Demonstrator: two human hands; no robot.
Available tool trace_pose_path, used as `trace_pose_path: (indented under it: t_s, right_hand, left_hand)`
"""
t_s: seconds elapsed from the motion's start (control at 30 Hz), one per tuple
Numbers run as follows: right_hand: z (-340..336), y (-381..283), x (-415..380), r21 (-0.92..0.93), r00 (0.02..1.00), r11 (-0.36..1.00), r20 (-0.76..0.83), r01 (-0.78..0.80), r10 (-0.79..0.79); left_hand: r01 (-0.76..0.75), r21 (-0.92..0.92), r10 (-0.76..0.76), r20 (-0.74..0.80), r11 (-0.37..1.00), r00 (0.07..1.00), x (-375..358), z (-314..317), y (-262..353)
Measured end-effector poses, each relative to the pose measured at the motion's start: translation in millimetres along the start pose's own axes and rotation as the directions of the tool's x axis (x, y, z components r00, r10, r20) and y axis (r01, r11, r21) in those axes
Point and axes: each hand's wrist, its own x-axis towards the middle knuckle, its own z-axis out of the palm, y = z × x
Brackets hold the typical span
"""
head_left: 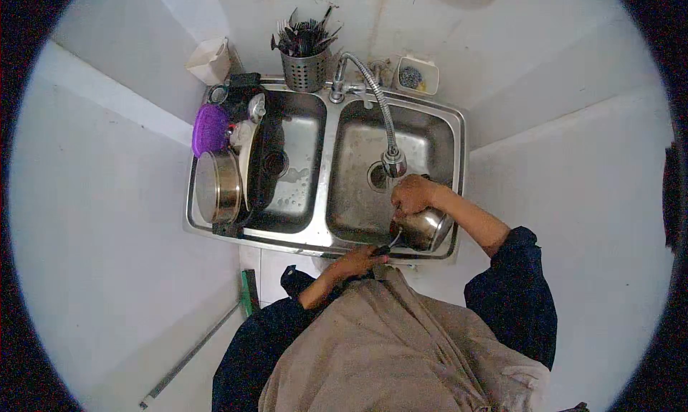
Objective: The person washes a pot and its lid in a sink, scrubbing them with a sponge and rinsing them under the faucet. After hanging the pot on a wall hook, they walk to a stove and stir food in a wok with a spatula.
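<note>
A shiny metal saucepan (pixel 426 230) is tilted on its side in the right basin, near the front right corner. My left hand (pixel 353 262) is closed around its black handle (pixel 381 251) at the sink's front edge. Just below the faucet's spray head (pixel 393 163), my right hand (pixel 413 195) is curled at the saucepan's mouth. Its fingertips are partly hidden, and whatever they may hold does not show.
Left of the left basin (pixel 295 186) stand a round metal pot (pixel 219 186), a purple basket (pixel 210 130) and other dishes. Behind the sink are a perforated cutlery holder (pixel 304 70) and a white tray (pixel 418 76) with a scourer. A green-headed squeegee (pixel 249 291) leans below left.
</note>
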Motion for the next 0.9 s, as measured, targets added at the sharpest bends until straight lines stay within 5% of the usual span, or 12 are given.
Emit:
trace_pose_path:
  t_s: [0.07,0.17,0.27,0.37,0.47,0.5,0.53,0.57,0.6,0.67,0.77,0.9]
  right_hand:
    - [-7.7,-2.6,-6.2,0.008,0.999,0.999,0.030,-0.043,0.042]
    - [-11.5,-1.2,-19.5,0.031,0.995,0.995,-0.038,-0.095,0.096]
    - [-11.0,-6.1,-42.9,0.144,0.967,0.975,-0.166,-0.169,0.192]
    - [33.2,6.8,-49.8,0.186,0.943,0.982,-0.323,-0.018,0.079]
    - [100.2,34.7,-20.7,0.328,0.968,0.944,-0.248,0.041,0.044]
    - [119.0,44.1,1.8,0.186,0.978,0.977,-0.159,-0.105,0.135]
    - [135.9,47.8,29.0,0.300,0.871,0.938,-0.398,-0.173,0.288]
    - [150.5,49.8,58.1,0.424,0.684,0.883,-0.583,-0.203,0.438]
    - [161.6,52.6,77.9,0.548,0.435,0.815,-0.697,-0.191,0.570]
    - [172.5,40.5,107.6,0.456,0.420,0.855,-0.745,-0.248,0.519]
    - [194.0,5.1,149.7,0.147,0.426,0.890,-0.837,-0.432,0.345]
    - [238.7,76.4,117.1,-0.309,0.519,0.733,-0.852,-0.606,0.071]
  left_hand:
    - [0.201,-0.281,-0.154,0.180,0.939,0.972,-5.8,-11.9,30.9]
    - [0.382,-0.701,-0.147,0.372,0.602,0.916,-9.9,-19.6,32.4]
    - [0.393,-0.793,-0.135,0.376,0.466,0.917,-16.6,-29.7,30.0]
    - [0.209,-0.521,-0.258,-0.023,0.828,0.966,-30.8,-21.7,55.4]
    - [0.017,0.177,0.065,-0.450,0.984,0.891,-22.9,3.5,5.1]
    - [0.113,0.107,-0.061,-0.404,0.988,0.913,-27.8,-2.7,23.4]
    - [0.214,0.042,-0.187,-0.348,0.976,0.919,-37.9,-13.6,59.8]
    - [0.316,-0.017,-0.308,-0.285,0.949,0.908,-42.6,-18.9,80.0]
    - [0.254,0.051,-0.224,-0.327,0.966,0.918,-39.6,-11.8,63.7]
    - [0.130,0.196,-0.045,-0.388,0.972,0.920,-31.3,5.7,16.9]
    - [0.192,0.343,-0.057,-0.368,0.919,0.928,-35.6,0.5,16.7]
    - [0.265,0.182,-0.187,-0.357,0.947,0.915,-53.9,-19.9,62.8]
